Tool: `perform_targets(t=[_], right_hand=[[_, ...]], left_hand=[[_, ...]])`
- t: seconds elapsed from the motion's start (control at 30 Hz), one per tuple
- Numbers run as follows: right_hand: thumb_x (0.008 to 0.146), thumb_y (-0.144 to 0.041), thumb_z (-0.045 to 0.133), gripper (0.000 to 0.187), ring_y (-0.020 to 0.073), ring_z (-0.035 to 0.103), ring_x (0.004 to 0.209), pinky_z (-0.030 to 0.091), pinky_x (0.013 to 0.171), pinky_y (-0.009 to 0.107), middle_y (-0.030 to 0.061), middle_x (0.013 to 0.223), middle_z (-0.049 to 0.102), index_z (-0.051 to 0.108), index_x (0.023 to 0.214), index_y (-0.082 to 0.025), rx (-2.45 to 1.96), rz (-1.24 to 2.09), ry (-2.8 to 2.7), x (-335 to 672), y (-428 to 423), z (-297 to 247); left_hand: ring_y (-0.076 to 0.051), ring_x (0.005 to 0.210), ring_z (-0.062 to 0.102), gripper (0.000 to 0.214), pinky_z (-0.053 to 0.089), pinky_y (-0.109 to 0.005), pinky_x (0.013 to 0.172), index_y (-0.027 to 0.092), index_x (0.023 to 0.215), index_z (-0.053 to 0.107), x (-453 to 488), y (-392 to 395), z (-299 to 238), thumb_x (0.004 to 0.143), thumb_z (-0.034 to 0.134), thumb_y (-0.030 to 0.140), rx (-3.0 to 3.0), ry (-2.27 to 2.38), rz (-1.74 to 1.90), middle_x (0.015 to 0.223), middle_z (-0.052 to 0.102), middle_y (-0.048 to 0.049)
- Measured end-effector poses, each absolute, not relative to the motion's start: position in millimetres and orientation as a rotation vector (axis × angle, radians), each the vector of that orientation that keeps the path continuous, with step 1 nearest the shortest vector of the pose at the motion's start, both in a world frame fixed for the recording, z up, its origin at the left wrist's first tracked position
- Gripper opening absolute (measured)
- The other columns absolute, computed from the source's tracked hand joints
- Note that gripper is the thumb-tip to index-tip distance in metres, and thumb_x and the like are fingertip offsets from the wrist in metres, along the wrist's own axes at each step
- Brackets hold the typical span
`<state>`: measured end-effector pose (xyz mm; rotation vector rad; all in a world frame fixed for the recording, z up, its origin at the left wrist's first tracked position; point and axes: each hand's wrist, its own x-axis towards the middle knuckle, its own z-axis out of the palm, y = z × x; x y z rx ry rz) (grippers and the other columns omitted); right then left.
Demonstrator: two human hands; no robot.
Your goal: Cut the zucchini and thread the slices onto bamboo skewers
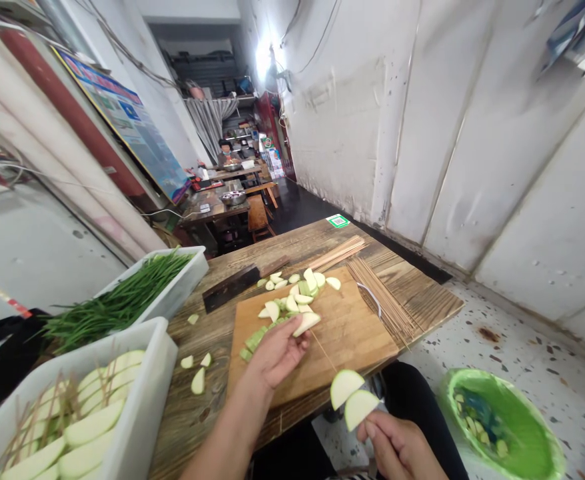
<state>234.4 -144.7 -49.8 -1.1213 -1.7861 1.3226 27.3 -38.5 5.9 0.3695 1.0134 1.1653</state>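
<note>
My left hand (pixel 278 353) is closed on a pale green vegetable slice (pixel 307 324), held over the wooden cutting board (pixel 360 330). Low on the right, my right hand (pixel 397 443) grips a thin wooden skewer (pixel 325 351) near its lower end. Two half-round slices (pixel 346 388) are threaded on that skewer just above my right fingers. Its far tip points toward the slice in my left hand; whether it touches is unclear. Behind my left hand, a heap of cut slices (pixel 302 300) lies on the board. Beyond the board rests a dark-bladed cleaver (pixel 230 287).
Loose skewers (pixel 382 297) lie right of the board, with another bundle (pixel 335 253) behind. At left, one white bin (pixel 165 363) holds skewered slices; another holds green chives (pixel 127 287). A green-lined waste bin (pixel 527 420) stands on the floor. A person (pixel 226 153) sits far back.
</note>
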Motion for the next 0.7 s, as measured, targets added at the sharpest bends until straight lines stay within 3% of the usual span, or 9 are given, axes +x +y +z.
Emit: perform_targets(t=[0.1,0.27,0.7], right_hand=[[0.093,-0.047,0.026,0.042,0.0101,0.03,0.045,0.024,0.042,0.021,-0.0063,0.053,0.031,0.049,0.075,-0.017,-1.125,1.32,-1.785,234.0,-144.9,-51.1],[0.093,-0.047,0.027,0.042,0.0099,0.028,0.044,0.023,0.04,0.021,-0.0069,0.052,0.029,0.05,0.076,-0.016,-1.121,1.334,-1.774,234.0,-144.7,-51.3],[0.092,-0.048,0.029,0.041,0.0097,0.03,0.044,0.025,0.041,0.02,-0.0068,0.051,0.03,0.05,0.075,-0.017,-1.162,1.309,-1.781,233.5,-146.0,-51.0]], left_hand=[[-0.016,0.075,0.064,0.015,0.052,-0.022,0.058,0.006,0.095,0.06,29.2,-39.0,6.7,0.08,0.056,0.01,0.364,1.028,1.174,0.1,0.065,-0.0167],[-0.028,0.099,0.062,0.014,0.054,-0.032,0.079,0.004,0.094,0.059,33.3,-39.9,9.4,0.082,0.054,0.01,0.321,0.987,1.168,0.107,0.063,-0.0212],[-0.03,0.102,0.06,0.009,0.053,-0.037,0.084,0.005,0.089,0.059,35.9,-42.4,9.1,0.082,0.053,0.009,0.295,0.984,1.187,0.104,0.065,-0.0214]])
